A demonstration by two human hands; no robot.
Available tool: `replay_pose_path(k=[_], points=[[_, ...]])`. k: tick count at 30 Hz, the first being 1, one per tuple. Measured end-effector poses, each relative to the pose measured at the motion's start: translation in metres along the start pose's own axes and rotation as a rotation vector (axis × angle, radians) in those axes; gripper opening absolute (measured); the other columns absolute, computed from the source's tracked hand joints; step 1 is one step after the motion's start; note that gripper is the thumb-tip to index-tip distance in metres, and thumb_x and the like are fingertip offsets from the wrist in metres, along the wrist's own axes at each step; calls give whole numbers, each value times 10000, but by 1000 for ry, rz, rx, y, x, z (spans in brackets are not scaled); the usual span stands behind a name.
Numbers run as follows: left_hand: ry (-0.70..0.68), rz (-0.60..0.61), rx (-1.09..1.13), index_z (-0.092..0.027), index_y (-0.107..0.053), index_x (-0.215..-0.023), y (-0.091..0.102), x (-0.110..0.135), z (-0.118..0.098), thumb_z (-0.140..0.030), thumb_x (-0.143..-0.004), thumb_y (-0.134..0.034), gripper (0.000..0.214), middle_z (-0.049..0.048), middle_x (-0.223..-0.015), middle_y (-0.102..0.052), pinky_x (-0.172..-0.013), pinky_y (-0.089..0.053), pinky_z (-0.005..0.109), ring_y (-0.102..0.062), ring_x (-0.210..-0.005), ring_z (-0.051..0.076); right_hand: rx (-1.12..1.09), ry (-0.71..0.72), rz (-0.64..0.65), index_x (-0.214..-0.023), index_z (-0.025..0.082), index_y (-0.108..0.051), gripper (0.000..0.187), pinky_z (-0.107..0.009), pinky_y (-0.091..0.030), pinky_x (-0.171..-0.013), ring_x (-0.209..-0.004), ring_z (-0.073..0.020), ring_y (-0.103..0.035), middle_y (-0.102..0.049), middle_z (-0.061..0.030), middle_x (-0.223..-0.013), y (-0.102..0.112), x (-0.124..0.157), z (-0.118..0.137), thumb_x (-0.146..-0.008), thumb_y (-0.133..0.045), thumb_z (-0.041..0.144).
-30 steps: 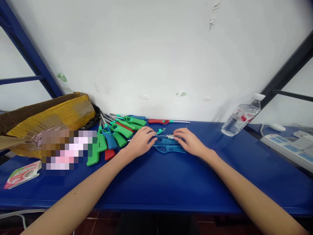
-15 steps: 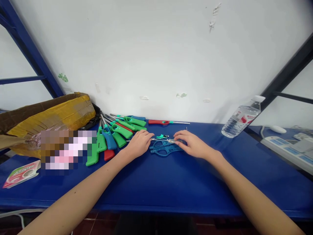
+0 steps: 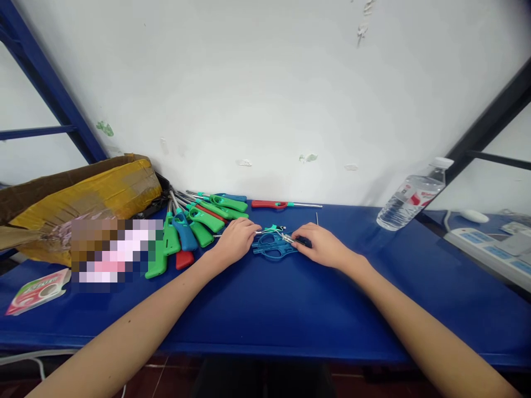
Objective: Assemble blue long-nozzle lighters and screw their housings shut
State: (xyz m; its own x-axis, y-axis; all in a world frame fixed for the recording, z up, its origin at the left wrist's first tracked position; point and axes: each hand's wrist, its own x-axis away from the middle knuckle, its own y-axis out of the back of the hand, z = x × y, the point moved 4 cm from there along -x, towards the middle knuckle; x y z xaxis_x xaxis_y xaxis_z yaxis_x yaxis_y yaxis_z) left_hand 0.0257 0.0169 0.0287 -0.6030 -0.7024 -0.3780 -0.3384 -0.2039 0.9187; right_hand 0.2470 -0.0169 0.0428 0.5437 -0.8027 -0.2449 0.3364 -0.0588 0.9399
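Note:
Two blue lighter casing halves (image 3: 271, 253) lie on the blue table between my hands, their trigger loops showing. My left hand (image 3: 238, 239) has its fingers closed around a thin metal lighter tube (image 3: 258, 232), whose ends stick out on both sides. Between thumb and fingers of my right hand (image 3: 317, 244) is a small dark part with a shiny metal end (image 3: 287, 238), its tip pointing left over the casing. A teal trigger piece (image 3: 271, 228) with a thin pale wire sits just behind the casing halves.
Several green, blue and red lighters (image 3: 205, 218) are piled on the left, beside a taped cardboard box (image 3: 95, 190). A red lighter (image 3: 269, 204) and a thin metal rod (image 3: 317, 219) lie behind. To the right are a tilted water bottle (image 3: 409, 202) and a power strip (image 3: 477, 243).
My right hand has moved slightly left and its fingers have drawn in, so the dark part now shows in its grasp. My left hand stays nearly where it was on the tube.

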Motion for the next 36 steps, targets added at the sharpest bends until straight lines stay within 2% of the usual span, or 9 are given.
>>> replay_pose_path(k=[8,14,18,22,24,28,31,36], points=[[-37,-26,7,-161,-690,-1052,1,-4,5,-119,-915,-476,257,90,-985,-709,-946,-465,390,-615,-1011,242,123,-87,-3,-945,194,-685,247,-361,-467,-818,-904,-236,-617,-699,-79,-913,0,1,2,-939,-487,342],[49,-204,62,-172,-670,-1088,11,-5,2,-158,-939,-477,244,65,-1061,-713,-901,-495,372,-648,-975,227,185,-148,-8,-907,197,-700,277,-338,-470,-782,-908,-236,-625,-706,-83,-932,-1,-1,7,-945,-472,351],[10,-241,95,-186,-648,-1129,18,-3,-8,-162,-954,-463,256,58,-1113,-691,-913,-498,355,-639,-1015,211,239,-177,-49,-903,190,-691,274,-329,-463,-765,-869,-228,-644,-712,-81,-936,-2,-3,10,-948,-466,340],[-21,-207,86,-184,-619,-1151,20,2,-21,-165,-956,-456,254,64,-1105,-668,-889,-502,342,-630,-1004,211,237,-203,-117,-924,188,-676,265,-323,-465,-766,-890,-226,-648,-710,-80,-982,5,-3,7,-951,-453,330],[-36,-147,84,-188,-603,-1158,19,5,-29,-164,-957,-443,259,65,-1090,-655,-835,-510,324,-638,-950,203,210,-195,-126,-931,186,-674,254,-322,-467,-776,-906,-227,-644,-709,-82,-989,11,-1,2,-944,-459,320],[-87,-42,110,-186,-583,-1170,14,9,-40,-153,-939,-457,266,65,-1066,-645,-780,-502,290,-633,-899,188,103,-95,-49,-906,191,-671,204,-321,-464,-798,-887,-214,-637,-706,-64,-956,22,3,-8,-912,-497,297],[-127,2,130,-182,-584,-1178,11,10,-43,-146,-933,-468,273,64,-1075,-645,-813,-489,292,-616,-941,191,24,-29,11,-858,190,-665,157,-305,-463,-770,-829,-198,-630,-702,-57,-911,27,4,-13,-875,-534,275],[-239,98,138,-201,-593,-1210,7,10,-40,-162,-950,-466,291,67,-1111,-642,-872,-471,311,-590,-993,199,-9,-16,72,-826,197,-677,169,-302,-458,-743,-779,-193,-628,-706,-49,-869,28,5,-11,-865,-547,299]])
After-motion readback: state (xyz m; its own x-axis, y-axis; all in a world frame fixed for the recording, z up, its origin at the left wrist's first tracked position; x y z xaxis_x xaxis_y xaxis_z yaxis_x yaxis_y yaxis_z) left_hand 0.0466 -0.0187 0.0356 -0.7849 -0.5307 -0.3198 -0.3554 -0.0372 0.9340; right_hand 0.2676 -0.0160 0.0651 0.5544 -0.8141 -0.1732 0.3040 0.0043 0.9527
